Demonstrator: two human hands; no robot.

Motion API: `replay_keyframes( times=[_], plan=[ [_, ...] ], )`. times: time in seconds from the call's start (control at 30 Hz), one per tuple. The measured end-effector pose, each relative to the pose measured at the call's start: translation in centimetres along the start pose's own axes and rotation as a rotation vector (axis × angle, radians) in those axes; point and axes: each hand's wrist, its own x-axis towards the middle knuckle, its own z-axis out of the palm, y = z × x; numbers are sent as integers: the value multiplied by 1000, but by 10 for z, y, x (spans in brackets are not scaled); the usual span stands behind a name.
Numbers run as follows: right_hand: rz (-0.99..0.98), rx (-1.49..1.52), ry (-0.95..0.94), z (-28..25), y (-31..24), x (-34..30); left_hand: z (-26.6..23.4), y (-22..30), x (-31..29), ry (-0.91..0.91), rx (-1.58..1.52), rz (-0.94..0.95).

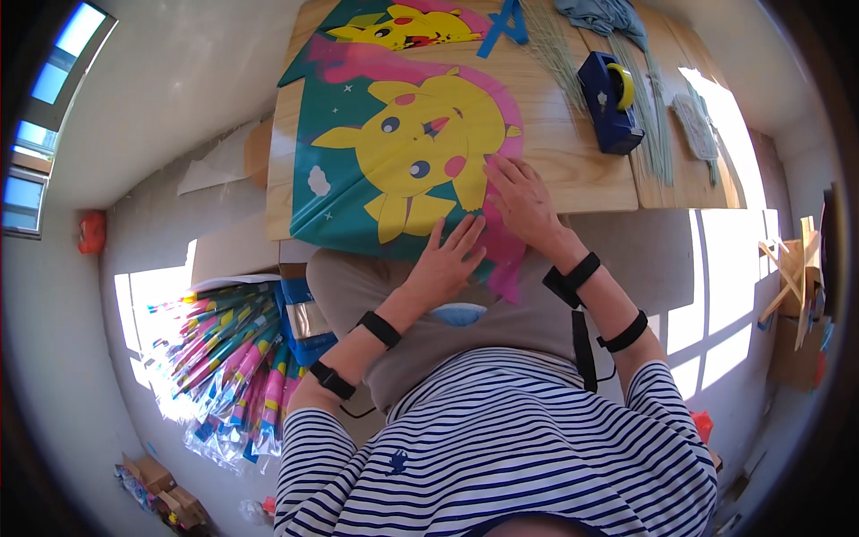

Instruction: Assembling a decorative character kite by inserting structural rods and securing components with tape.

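Printed sheet spills over the near edge of the bench, partly hidden under left hand and right hand, both open; bare wood rightward!

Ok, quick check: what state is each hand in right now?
Left hand: open, fingers spread, on the near edge of the printed cartoon sheet.
Right hand: open, palm down, on the sheet's pink border.
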Motion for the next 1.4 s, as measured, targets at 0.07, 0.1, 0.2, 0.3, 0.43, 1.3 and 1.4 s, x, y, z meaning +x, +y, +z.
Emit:
replay_keyframes(
  times=[0.07,0.1,0.2,0.3,0.43,1.3,1.4],
  plan=[
    [-52,-99,-30,10,19,6,27,-6,-22,-27,124,102],
    [-49,-133,-57,14,24,3,32,-7,-38,-179,88,-6],
    [-28,-216,-90,20,26,-1,20,-20,-68,-453,-69,-268],
    [33,-243,-89,21,3,-24,-28,-16,-54,-215,-249,-362],
    [135,-227,-175,6,-51,-66,-46,-31,-25,278,-183,-397],
    [137,-256,-77,-7,-13,-70,-8,-23,1,232,-68,-396],
    [133,-264,-80,-8,-9,-68,-5,-20,2,225,-76,-402]
  ],
)
